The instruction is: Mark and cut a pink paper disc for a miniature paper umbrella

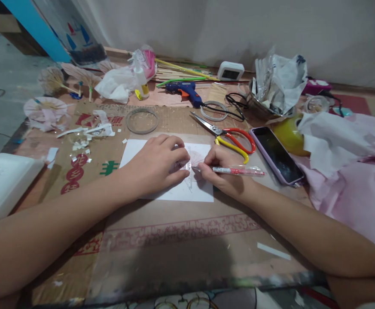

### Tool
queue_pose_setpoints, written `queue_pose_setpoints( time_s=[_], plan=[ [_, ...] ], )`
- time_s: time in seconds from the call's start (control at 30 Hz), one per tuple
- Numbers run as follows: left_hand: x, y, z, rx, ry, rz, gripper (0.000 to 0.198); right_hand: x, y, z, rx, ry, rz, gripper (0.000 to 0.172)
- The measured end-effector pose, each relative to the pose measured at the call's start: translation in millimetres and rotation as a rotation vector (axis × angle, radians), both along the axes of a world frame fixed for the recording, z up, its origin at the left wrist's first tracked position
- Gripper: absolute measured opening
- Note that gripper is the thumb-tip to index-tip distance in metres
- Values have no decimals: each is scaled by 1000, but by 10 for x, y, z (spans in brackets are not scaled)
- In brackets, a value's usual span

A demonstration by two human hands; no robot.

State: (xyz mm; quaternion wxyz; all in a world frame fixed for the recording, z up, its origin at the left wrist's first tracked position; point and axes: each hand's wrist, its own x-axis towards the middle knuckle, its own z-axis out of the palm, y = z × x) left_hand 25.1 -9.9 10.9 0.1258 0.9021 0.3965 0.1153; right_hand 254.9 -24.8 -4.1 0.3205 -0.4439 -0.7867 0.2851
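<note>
On the far side of the bench (29,143), a glue gun (189,91) and a metal bowl (253,101) stuffed with wrappers sit among sticks and cables. Nearer, a tape ring (128,122) and paper scraps (102,128) lie on cardboard (174,244) to the left. Scissors (217,130) and a phone (279,156) crowd the far right of the work, the yellow handle just beyond the right hand; pink cloth (358,184) spreads along the right.

The left hand (161,163) lies palm down across a white sheet (161,195), fingers bent over a clear ruler (190,185), its grip moderately wide, with a gap between thumb and forefinger. The right hand (218,161) comes in from the right, its narrow grip pinching a red pen (239,171) near the tip.

The pen lies low, long axis running left to right; its tip points left, at the ruler on the right part of the sheet, and the barrel's end points right. The ruler's visible edge runs near to far, a sharp corner toward the near side.
</note>
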Motion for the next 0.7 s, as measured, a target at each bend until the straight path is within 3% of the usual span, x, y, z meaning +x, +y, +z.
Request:
queue_pose_setpoints(
  time_s=[0.7],
  plan=[
    [10, -2, -7, 17, 19, 2, 32, 11, 14, -24, 17, 34, 61, 22]
  ],
)
